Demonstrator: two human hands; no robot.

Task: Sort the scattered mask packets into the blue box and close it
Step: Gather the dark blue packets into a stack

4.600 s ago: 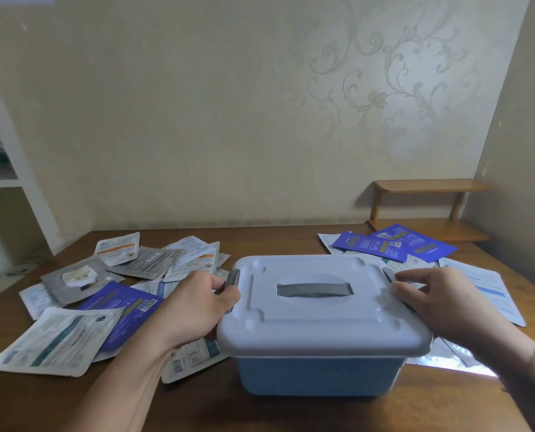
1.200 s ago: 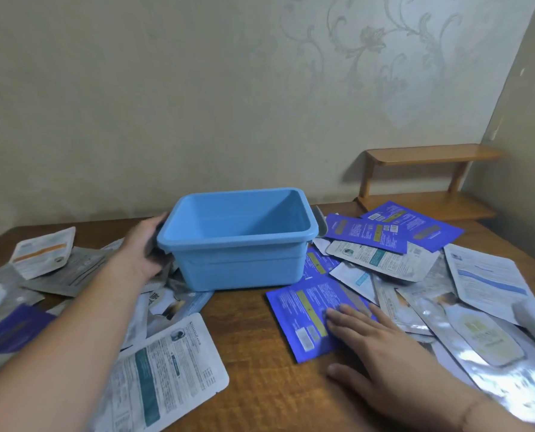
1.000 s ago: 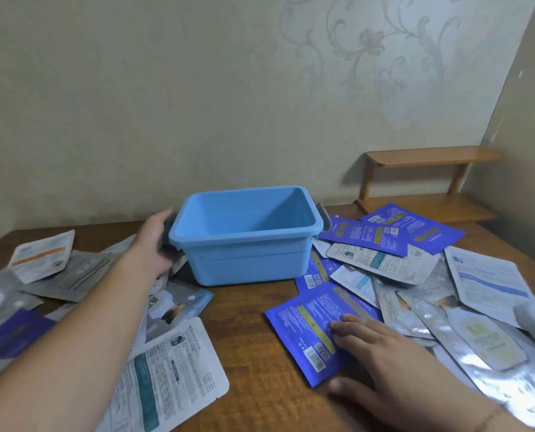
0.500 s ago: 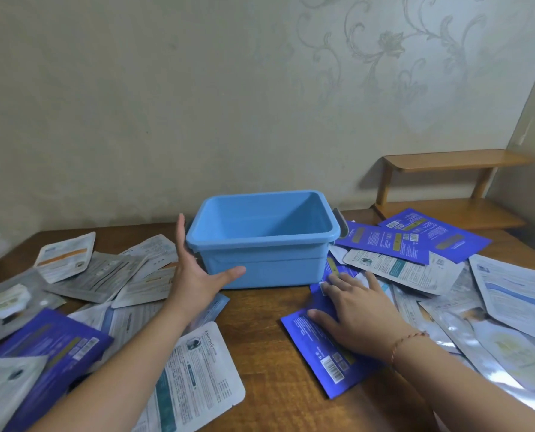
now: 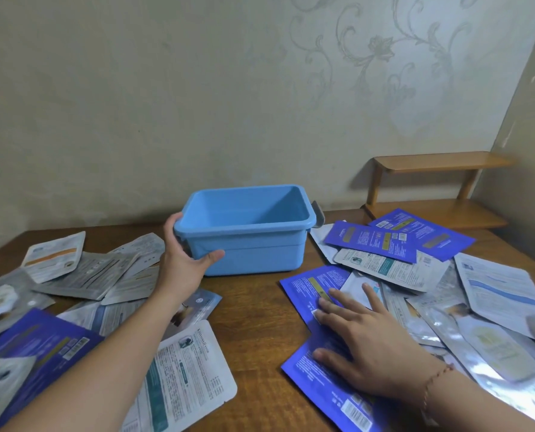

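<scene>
Here we see the left hand gripping the near left corner of the blue box: fingers wrapped round the corner's far side, thumb pressed on the front wall. The box stands open and bare inside, on the wooden table. The right hand lies flat, fingers spread and straight, on a dark blue mask packet. Beyond those fingertips, more blue packets and white ones overlap. Left of the left wrist lie grey and white packets. A wooden shelf stands at the far right.
</scene>
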